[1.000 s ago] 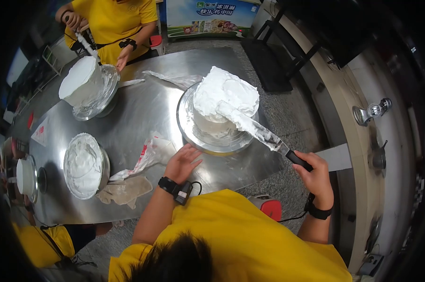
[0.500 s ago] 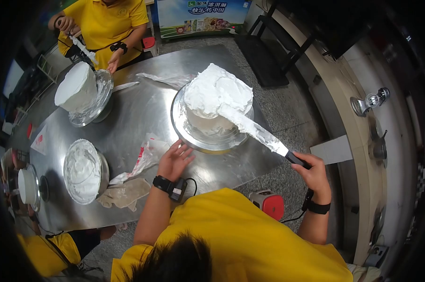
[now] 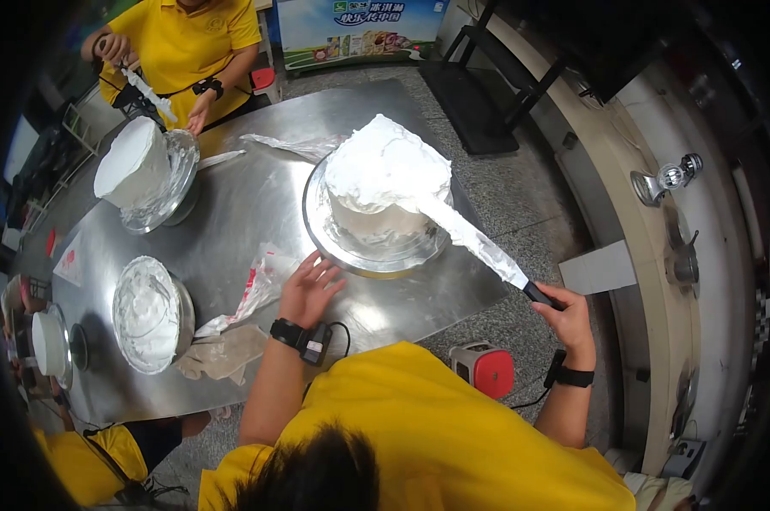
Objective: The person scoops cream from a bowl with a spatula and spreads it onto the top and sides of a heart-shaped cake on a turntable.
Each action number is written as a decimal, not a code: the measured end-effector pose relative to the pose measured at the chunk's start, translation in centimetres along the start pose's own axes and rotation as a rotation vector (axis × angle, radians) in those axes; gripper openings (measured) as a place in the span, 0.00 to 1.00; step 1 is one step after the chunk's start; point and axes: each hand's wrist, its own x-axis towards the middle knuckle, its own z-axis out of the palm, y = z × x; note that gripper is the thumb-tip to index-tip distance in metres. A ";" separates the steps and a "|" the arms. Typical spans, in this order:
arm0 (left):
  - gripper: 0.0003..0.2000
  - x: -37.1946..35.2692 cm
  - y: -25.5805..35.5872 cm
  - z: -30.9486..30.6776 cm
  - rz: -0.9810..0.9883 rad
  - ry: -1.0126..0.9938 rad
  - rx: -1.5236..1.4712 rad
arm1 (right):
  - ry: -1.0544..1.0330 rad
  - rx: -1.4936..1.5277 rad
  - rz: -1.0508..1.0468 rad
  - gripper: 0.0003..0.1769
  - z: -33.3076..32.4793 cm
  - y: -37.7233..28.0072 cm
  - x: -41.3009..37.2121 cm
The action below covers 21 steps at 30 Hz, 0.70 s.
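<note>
A cake (image 3: 383,175) coated in white cream, heaped unevenly on top, stands on a metal turntable (image 3: 317,230). My right hand (image 3: 567,320) is closed around the black handle of an icing spatula (image 3: 480,247). Its long blade is thick with cream, and the tip overlaps the cake's near right upper edge. My left hand (image 3: 311,289) holds nothing; its fingers are spread, with the tips right by the turntable's near left rim. To the left of that hand sits a metal bowl (image 3: 186,315) containing white cream.
A crumpled piping bag (image 3: 261,285) and a beige cloth (image 3: 223,356) lie between bowl and left hand. Across the steel table (image 3: 240,204), a person in yellow (image 3: 185,43) works at another cream-covered cake (image 3: 134,162). A red-topped stool (image 3: 491,373) stands beside me on the floor.
The spatula tip has shifted slightly right along the cake's near top edge, my right hand moving a little with it. My left hand stays spread near the turntable. The whole view shifts slightly.
</note>
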 end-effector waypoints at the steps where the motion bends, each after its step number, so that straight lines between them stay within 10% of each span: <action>1: 0.25 0.0 0.0 0.0 0.004 -0.002 0.002 | 0.006 -0.028 -0.009 0.20 -0.3 0.6 -0.2; 12: 0.26 -1.2 0.3 0.7 0.048 0.042 0.037 | 0.020 0.054 0.040 0.20 -1.3 0.5 0.1; 21: 0.25 -8.0 0.7 -4.7 0.170 0.178 -0.045 | -0.772 0.137 -0.207 0.30 14.1 -10.8 2.5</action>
